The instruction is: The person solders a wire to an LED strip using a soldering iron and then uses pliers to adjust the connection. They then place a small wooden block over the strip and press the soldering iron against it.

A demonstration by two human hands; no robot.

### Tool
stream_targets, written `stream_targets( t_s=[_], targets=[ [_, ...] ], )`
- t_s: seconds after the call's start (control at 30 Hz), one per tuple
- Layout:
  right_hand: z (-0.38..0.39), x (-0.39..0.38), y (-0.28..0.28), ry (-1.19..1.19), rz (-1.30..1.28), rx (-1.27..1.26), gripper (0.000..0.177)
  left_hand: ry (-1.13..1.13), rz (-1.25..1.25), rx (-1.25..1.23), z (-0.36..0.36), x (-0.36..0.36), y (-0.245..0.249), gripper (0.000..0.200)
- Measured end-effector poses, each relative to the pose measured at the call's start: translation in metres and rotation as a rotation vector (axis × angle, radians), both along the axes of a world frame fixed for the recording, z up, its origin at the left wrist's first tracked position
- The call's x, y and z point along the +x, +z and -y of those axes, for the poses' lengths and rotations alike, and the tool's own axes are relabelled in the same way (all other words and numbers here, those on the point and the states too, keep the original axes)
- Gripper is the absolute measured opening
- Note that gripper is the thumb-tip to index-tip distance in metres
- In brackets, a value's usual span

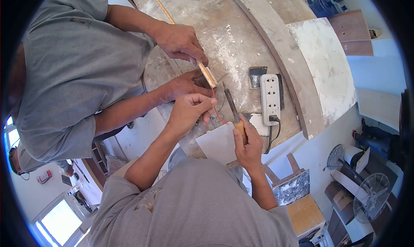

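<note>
Pinching red wire (213, 101) in left hand (187, 111) at centre frame, steady against strip (208, 74) — right hand (248, 145) gripping soldering iron (231, 102), tip aimed there.

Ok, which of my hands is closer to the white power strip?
Right. The right hand, gripping the soldering iron, sits just beside the plugged end of the power strip; the left hand, pinching the red wire, is farther off, beyond the iron.

One head cam, fisheye w/ dark rim, looks steeply down, close over workbench (241, 40); left hand (189, 111) & right hand (248, 143) approx mid-frame.
</note>
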State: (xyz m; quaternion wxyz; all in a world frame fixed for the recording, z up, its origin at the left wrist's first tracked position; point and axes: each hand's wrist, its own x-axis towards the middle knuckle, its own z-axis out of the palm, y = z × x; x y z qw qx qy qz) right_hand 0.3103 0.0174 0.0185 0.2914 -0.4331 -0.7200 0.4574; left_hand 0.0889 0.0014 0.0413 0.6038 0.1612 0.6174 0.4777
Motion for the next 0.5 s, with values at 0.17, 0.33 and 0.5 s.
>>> stream_targets(
  t_s=[0.17,0.33,0.5],
  targets=[
    [-0.001,0.001,0.002,-0.012,0.002,-0.039,0.042,-0.067,-0.062,-0.007,0.01,-0.003,0.002,0.022],
    [0.0,0.0,0.001,-0.013,-0.012,-0.033,0.042,-0.054,-0.053,0.022,0.012,0.003,0.013,0.021],
    [0.0,-0.005,0.0,-0.014,-0.045,0.014,0.043,-0.037,0.019,-0.002,0.013,0.0,0.007,0.02]
  ],
)
